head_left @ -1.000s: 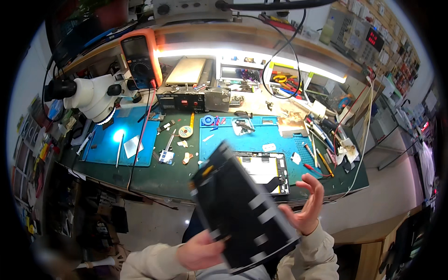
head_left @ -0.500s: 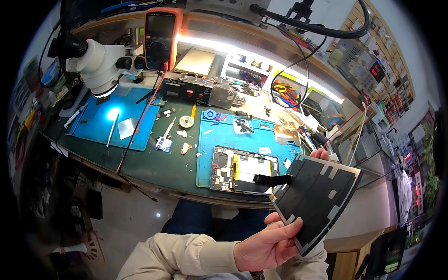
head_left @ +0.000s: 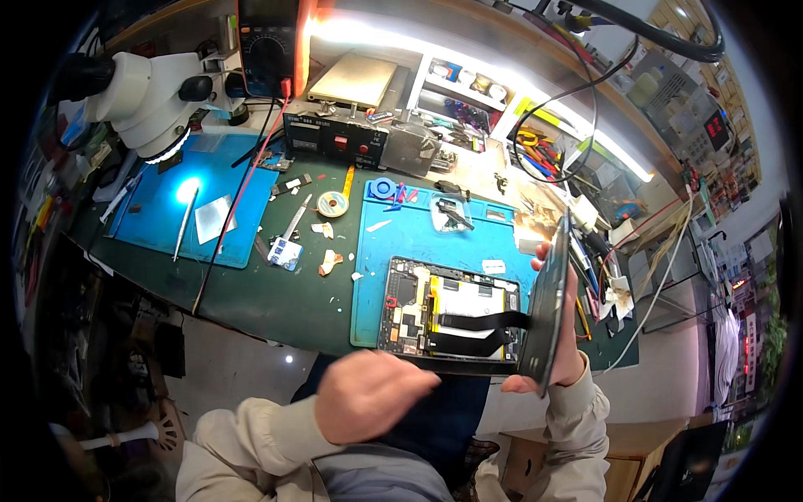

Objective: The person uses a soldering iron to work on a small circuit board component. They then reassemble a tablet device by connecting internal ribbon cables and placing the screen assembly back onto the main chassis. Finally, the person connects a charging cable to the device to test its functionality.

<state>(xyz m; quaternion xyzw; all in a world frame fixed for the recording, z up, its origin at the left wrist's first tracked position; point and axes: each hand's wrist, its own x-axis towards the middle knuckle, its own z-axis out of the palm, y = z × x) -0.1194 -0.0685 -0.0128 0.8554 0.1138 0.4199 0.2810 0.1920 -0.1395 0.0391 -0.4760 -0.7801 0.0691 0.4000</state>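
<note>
On the blue mat lies an opened tablet body (head_left: 406,314), its boards and battery (head_left: 468,297) exposed. My right hand (head_left: 570,326) grips a thin dark screen panel (head_left: 545,314) at the body's right end, tipped nearly on edge. Two black ribbon cables (head_left: 481,321) reach across the battery toward the panel; where they join it is not clear. Nearer to me, my left hand (head_left: 372,397) is in the air just in front of the tablet's near edge, apart from it. Motion smears its fingers, and nothing shows in them.
A blue work mat (head_left: 368,251) lies under the tablet. Left of it are a solder spool (head_left: 333,204), scraps and a second mat (head_left: 150,226) beneath a lit microscope (head_left: 142,100). Behind stands a black powered unit (head_left: 335,140). Pens and tools (head_left: 590,251) crowd the right; a red cable (head_left: 251,192) crosses the bench.
My left hand has let go of the panel and moved left. The panel has swung from a broad tilted face to nearly edge-on, closer to the tablet's right end, still in my right hand.
</note>
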